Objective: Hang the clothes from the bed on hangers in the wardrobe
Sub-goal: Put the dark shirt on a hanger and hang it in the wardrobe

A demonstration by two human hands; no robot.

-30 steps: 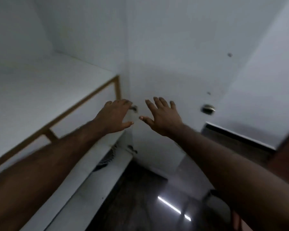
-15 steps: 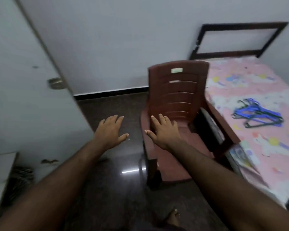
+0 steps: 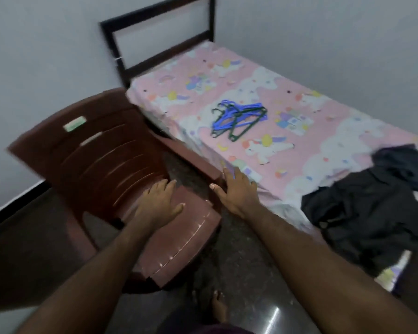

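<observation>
Both my arms reach out ahead of me. My left hand (image 3: 158, 206) is flat and spread, its fingers (image 3: 165, 189) straight, holding nothing; it is over the seat of the brown chair (image 3: 101, 150) at 10 o'clock, and I cannot tell whether it touches the seat. My right hand (image 3: 237, 189) is spread the same way, thumb out to the left, and it grips nothing either. It is at 12 o'clock, in front of the end of the chair's armrest and the near edge of the bed (image 3: 311, 150); I cannot tell if it touches either one.

The clothes (image 3: 362, 208) are a dark crumpled pile at 3 o'clock, lying on the near side of the bed and spilling over its edge towards the floor (image 3: 246, 268). They are well apart from both my hands. The hangers (image 3: 237, 118), blue and dark green, lie in a loose heap on the pink printed sheet at 1 o'clock, beyond my right hand and well apart from the clothes.

The chair stands just beside the bed, its back towards the wall (image 3: 46, 56). The dark headboard (image 3: 159, 34) stands against that wall at 11 o'clock. My bare foot (image 3: 219, 307) is on the dark shiny floor at 6 o'clock.
</observation>
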